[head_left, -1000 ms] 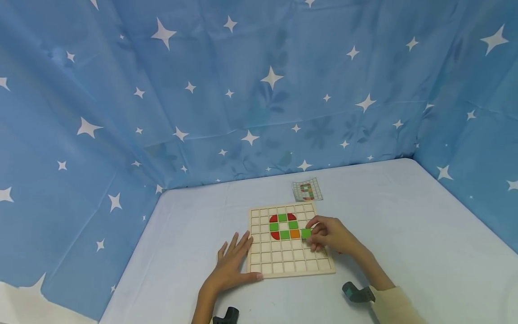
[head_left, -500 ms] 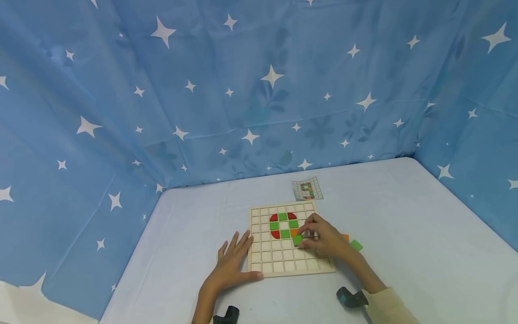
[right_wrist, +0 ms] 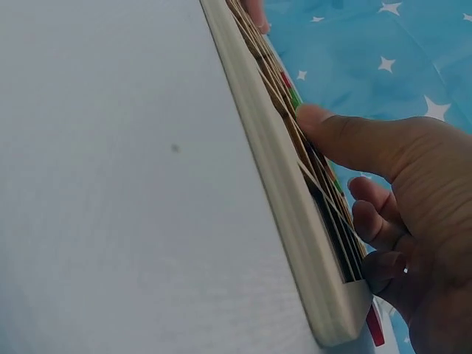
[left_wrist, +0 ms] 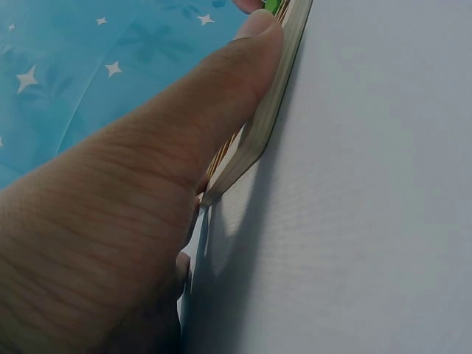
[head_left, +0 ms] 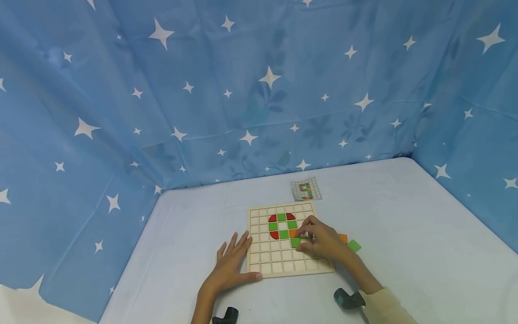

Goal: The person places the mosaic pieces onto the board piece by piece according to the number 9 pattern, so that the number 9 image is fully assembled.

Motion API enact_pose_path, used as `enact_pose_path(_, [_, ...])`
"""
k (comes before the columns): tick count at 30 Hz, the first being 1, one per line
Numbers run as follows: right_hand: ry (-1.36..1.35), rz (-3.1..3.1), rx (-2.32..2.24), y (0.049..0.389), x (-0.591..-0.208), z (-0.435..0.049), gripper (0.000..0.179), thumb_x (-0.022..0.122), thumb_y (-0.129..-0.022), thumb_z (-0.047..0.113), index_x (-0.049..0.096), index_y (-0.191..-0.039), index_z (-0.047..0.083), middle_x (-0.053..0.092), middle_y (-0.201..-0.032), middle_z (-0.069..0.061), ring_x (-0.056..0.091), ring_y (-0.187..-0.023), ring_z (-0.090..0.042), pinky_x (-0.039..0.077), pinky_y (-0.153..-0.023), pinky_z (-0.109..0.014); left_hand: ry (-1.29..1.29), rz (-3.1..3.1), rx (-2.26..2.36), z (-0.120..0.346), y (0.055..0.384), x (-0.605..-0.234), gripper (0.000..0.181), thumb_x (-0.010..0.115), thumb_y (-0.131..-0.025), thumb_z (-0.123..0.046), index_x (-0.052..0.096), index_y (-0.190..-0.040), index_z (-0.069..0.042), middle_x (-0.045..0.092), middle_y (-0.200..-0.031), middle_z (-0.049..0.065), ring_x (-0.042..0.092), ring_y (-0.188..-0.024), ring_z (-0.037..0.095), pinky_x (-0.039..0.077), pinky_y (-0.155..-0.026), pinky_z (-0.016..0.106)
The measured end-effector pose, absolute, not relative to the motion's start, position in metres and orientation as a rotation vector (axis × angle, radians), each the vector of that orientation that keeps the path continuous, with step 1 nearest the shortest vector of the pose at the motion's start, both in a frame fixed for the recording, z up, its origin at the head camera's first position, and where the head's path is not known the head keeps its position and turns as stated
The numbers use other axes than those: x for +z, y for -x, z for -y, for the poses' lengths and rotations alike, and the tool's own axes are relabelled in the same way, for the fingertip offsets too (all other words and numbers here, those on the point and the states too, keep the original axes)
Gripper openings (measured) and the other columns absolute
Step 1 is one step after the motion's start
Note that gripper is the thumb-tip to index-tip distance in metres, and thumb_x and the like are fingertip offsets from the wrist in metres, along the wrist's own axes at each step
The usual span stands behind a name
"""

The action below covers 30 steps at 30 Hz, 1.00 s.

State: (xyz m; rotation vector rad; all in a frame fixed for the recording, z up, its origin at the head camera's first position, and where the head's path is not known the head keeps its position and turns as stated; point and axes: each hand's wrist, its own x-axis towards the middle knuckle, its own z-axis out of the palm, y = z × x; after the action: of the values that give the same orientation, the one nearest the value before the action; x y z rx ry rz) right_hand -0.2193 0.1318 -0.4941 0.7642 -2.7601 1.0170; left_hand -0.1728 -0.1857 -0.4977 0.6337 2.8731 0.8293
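In the head view, a blue star-printed curtain (head_left: 226,108), softly creased, fills the upper frame behind a white, smooth-covered bench (head_left: 404,225); a slightly curled paper card (head_left: 306,189) lies just beyond the board (head_left: 259,257). A loose orange tile (head_left: 343,238) and a loose green tile (head_left: 354,245), flat and square, peek out right of centre, partly behind the right hand (head_left: 325,240), which also covers the grid's right side. Its bent fingers grasp a green tile (head_left: 295,243) at the board's centre right, below an orange square. The left hand (head_left: 228,267), lower centre, lies with fingers spread and ungrasping along the board's left edge. In the left wrist view, the thumb rests on the pale wooden rim, hiding most of the grid. In the right wrist view, the rim shows a rounded corner, with a red piece (right_wrist: 376,327) beyond it at lower right.
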Motion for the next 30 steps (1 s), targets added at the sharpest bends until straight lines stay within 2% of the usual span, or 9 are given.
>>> enact_pose_path(30, [-0.77,2.751,0.94,0.2168,-0.491,-0.1286,0.02,0.082,-0.078,0.034,0.072,-0.092,0.023,0.056,-0.095,0.007,0.044,-0.072,-0.002,0.04,-0.06,-0.017,-0.632,-2.889,0.815,0.1846,0.173,-0.4986,0.104,0.073,-0.073,-0.064,0.031,-0.154,-0.015,0.02,-0.164,0.003,0.007,-0.152,0.037,0.006,-0.115,0.066])
